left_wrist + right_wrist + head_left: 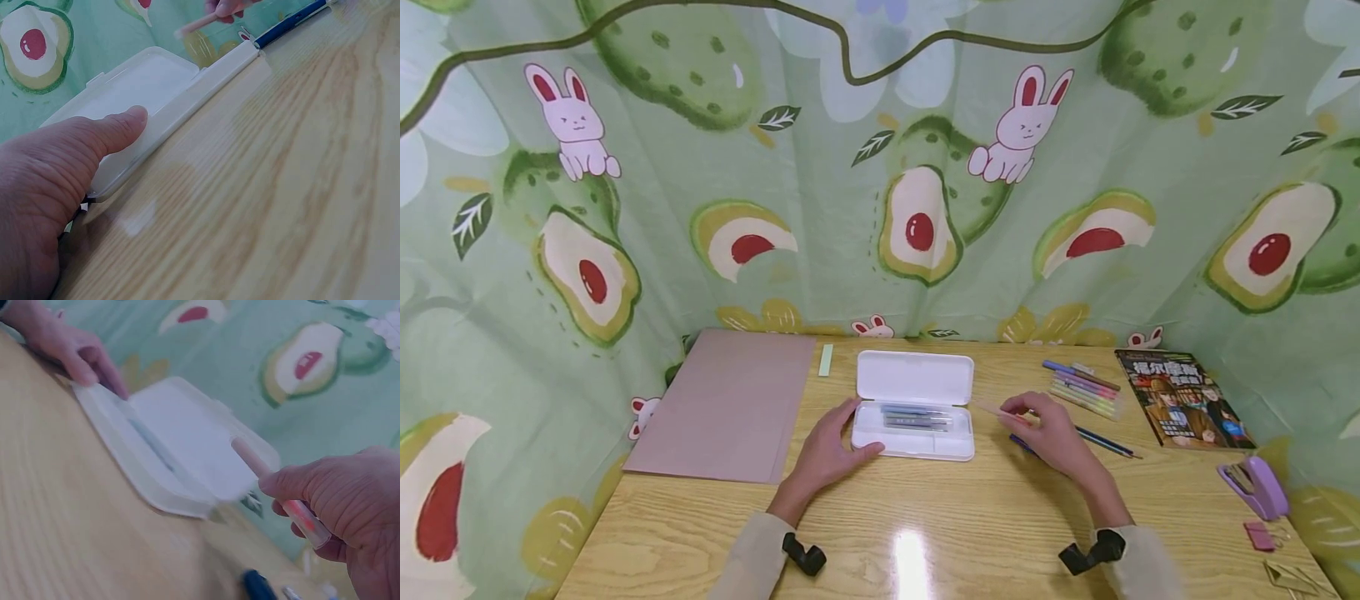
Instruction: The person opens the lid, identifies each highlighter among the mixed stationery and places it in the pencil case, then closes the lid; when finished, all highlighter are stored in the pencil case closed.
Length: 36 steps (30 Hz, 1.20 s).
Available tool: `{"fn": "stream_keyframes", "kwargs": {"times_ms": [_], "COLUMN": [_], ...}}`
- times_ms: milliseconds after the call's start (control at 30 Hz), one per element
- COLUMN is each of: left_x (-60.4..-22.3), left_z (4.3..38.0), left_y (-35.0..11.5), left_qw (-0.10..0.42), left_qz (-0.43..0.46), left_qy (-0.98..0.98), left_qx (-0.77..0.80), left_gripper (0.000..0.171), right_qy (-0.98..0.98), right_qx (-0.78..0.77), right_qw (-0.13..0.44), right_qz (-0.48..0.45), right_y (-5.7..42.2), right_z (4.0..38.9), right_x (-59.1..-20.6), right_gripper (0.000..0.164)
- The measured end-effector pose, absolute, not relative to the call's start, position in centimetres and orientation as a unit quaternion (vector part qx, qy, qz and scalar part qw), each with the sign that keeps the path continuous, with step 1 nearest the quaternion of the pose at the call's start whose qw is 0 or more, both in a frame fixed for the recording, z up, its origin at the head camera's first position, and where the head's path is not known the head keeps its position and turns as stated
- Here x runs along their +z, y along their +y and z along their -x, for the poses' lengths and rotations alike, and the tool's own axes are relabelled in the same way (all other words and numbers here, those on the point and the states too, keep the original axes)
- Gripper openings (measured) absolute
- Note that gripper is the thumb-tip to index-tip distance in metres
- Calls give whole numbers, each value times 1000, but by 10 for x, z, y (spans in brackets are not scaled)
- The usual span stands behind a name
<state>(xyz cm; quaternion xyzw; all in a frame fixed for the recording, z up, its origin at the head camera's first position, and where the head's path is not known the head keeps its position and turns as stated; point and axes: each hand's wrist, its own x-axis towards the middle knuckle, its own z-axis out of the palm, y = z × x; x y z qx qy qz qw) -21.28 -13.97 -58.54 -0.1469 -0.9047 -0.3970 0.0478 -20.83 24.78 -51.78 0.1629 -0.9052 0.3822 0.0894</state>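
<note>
A white pencil case (912, 444) lies on the table with its lid (915, 377) raised toward the curtain. Several slim pens (917, 417) in grey and blue lie inside its back compartment. My left hand (835, 446) grips the left end of the case, the thumb on the front wall and the fingers round toward the back corner. To the right of the case, my right hand (1043, 429) pinches a slim translucent pen (250, 456) with a pink-orange section. One end of that pen points left toward the case. In the left wrist view the pen (199, 25) shows above the table.
Blue pens and pencils (1105, 442) lie beside the right hand, with several coloured pens (1084, 390) behind. Farther right are a comic-style book (1183, 400), a purple stapler (1262, 487) and a pink clip (1259, 536). Left are a mauve folder (722, 408) and a pale green strip (826, 360).
</note>
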Motion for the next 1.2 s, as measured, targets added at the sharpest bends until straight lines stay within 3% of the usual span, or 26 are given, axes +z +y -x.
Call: {"fn": "stream_keyframes", "kwargs": {"times_ms": [267, 567, 900, 1200], "left_x": [-586, -586, -588, -587], "left_z": [213, 213, 214, 214], "left_y": [-140, -140, -140, -141], "left_qw": [46, 48, 66, 66], "left_qz": [145, 149, 166, 169], "left_qy": [-905, -906, -901, -901], "left_qx": [-396, -393, -395, -395], "left_gripper": [94, 94, 90, 91], "right_qy": [-877, -872, -896, -907], "right_qx": [406, 404, 341, 317], "right_qw": [90, 73, 73, 113], "right_qz": [-242, -267, -276, -252], "right_y": [185, 139, 112, 106], "right_z": [208, 215, 224, 225], "right_x": [-534, -545, -550, -553], "right_gripper": [8, 7, 9, 16]}}
